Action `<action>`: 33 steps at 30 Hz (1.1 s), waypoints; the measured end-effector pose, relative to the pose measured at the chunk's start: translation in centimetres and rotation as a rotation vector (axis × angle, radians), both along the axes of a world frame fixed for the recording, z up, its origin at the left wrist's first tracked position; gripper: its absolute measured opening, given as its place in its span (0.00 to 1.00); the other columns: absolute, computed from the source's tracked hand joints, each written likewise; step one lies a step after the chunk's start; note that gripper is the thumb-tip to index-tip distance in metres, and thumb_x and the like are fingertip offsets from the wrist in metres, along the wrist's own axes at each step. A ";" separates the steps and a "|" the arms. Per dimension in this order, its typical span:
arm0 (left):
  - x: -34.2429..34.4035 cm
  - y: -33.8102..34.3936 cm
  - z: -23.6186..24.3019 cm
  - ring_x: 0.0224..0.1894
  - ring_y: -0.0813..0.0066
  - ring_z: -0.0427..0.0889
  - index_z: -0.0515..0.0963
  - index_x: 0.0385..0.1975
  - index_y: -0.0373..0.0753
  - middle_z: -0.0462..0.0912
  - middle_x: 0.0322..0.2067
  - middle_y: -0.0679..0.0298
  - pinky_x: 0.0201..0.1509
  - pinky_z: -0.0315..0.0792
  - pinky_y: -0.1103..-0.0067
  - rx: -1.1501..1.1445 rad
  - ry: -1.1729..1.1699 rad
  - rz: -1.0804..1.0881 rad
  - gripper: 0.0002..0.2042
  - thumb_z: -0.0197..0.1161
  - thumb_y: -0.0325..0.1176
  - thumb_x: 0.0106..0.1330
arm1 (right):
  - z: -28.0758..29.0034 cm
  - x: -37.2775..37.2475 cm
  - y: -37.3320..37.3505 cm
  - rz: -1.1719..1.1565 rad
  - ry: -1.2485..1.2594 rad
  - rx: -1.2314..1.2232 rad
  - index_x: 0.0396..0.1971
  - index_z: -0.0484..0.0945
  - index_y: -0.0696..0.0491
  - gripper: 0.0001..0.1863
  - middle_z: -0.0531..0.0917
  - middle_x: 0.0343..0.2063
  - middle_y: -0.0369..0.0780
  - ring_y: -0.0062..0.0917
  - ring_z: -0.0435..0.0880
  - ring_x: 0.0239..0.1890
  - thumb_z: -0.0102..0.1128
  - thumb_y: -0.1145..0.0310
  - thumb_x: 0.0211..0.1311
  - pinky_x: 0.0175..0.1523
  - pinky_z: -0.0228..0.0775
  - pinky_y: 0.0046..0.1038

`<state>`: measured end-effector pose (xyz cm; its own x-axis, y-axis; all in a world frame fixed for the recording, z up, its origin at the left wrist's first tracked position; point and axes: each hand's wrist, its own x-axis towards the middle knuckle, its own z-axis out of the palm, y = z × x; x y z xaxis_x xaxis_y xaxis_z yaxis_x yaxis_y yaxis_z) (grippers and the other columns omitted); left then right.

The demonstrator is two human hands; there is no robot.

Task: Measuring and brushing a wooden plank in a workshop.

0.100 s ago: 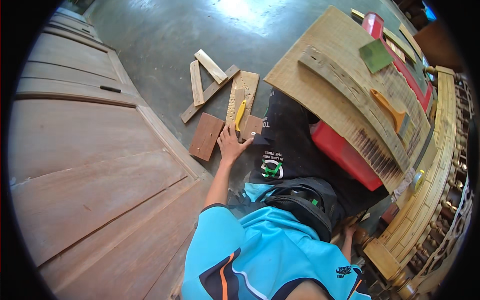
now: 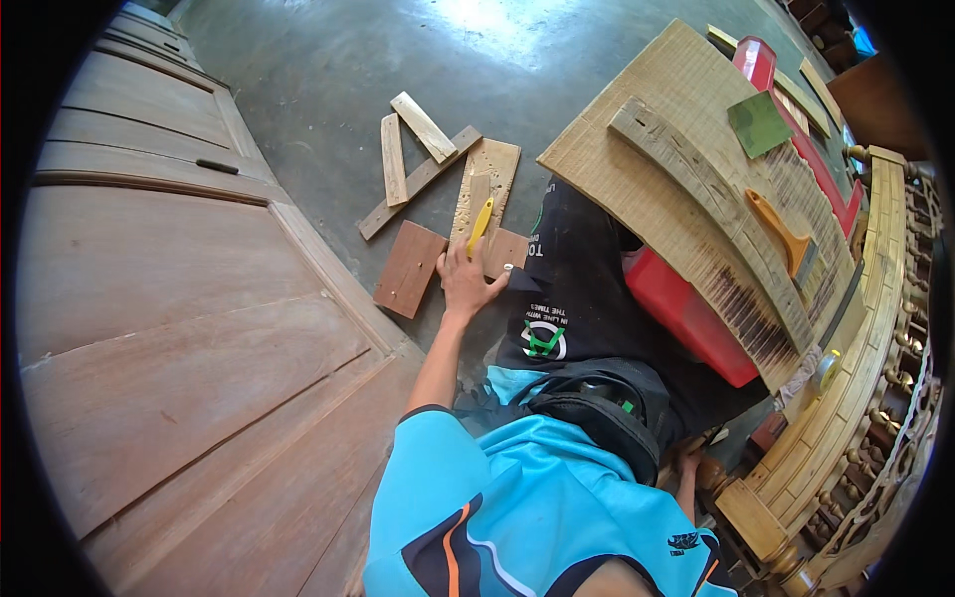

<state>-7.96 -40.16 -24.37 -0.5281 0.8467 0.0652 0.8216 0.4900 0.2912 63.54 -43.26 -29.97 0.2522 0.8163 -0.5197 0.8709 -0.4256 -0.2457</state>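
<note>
My left hand (image 2: 465, 283) reaches down to the wood pieces on the floor, fingers stretched forward and thumb apart. Its fingertips are at the lower end of a yellow-handled tool (image 2: 481, 221), which they partly cover. That tool lies on a pale pitted board (image 2: 505, 164). A reddish-brown block (image 2: 410, 269) sits just left of the hand, and a smaller brown block (image 2: 506, 251) to its right. Low on the right, my right hand (image 2: 688, 462) is partly hidden beside a turned wooden post (image 2: 710, 472); its fingers do not show clearly.
To my right, a large rough board (image 2: 637, 90) bears a curved wood strip (image 2: 696, 184), an orange-handled brush (image 2: 781, 229) and a green sheet (image 2: 759, 124), above a red plastic piece (image 2: 686, 313). Wooden panels (image 2: 179, 259) stand left; a spindled wooden frame (image 2: 860, 298) lies right. Loose strips (image 2: 393, 159) lie ahead.
My left hand has moved slightly forward and right, so its fingers cover the lower dark end of the yellow-handled tool. The whole view has shifted a little.
</note>
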 end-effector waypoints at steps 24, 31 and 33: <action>3.3 7.0 -5.2 0.60 0.66 0.64 0.67 0.54 0.41 0.68 0.55 0.60 0.58 0.59 0.64 -0.163 -0.128 -0.408 0.25 0.56 0.43 0.57 | 8.0 -9.3 2.0 -0.273 0.030 -0.171 0.58 0.63 0.58 0.41 0.75 0.51 0.53 0.44 0.76 0.52 0.67 0.52 0.46 0.52 0.72 0.38; -0.7 3.7 -5.9 0.60 0.66 0.65 0.66 0.55 0.41 0.68 0.56 0.59 0.57 0.61 0.64 -0.335 -0.169 -0.461 0.24 0.54 0.44 0.60 | 9.2 -14.7 4.3 0.133 -0.334 0.410 0.52 0.69 0.53 0.35 0.71 0.50 0.49 0.46 0.68 0.55 0.70 0.58 0.41 0.57 0.62 0.44; -2.3 2.2 -5.2 0.59 0.66 0.65 0.66 0.55 0.40 0.68 0.56 0.59 0.57 0.61 0.64 -0.405 -0.196 -0.463 0.24 0.54 0.44 0.61 | 6.5 -16.7 5.4 0.184 -0.406 0.524 0.53 0.69 0.47 0.32 0.68 0.54 0.50 0.50 0.63 0.59 0.66 0.63 0.43 0.60 0.56 0.51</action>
<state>-10.21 -37.95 -29.54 -0.0721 0.9272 -0.3676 0.9247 0.2003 0.3237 46.84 -37.85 -23.42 0.1768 0.9823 0.0620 0.9842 -0.1760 -0.0178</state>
